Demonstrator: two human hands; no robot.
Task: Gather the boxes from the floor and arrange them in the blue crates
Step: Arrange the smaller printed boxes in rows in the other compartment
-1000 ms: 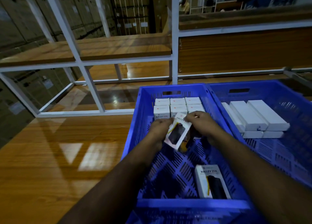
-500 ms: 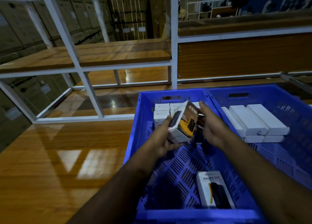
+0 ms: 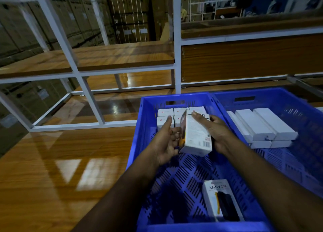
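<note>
White shelving fills the upper frame, and below it, over the left blue crate (image 3: 139, 127), the held box (image 3: 196, 135) now shows its barcode back instead of its front, gripped between left hand (image 3: 166, 144) and right hand (image 3: 216, 132), seemingly ready to join the standing row (image 3: 165, 117).

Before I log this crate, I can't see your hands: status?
Left hand and right hand both hold one box over the blue crate. Row of boxes just behind. Nothing blocking.

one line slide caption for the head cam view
Both hands hold a white box over stacked boxes in a blue crate.
</note>
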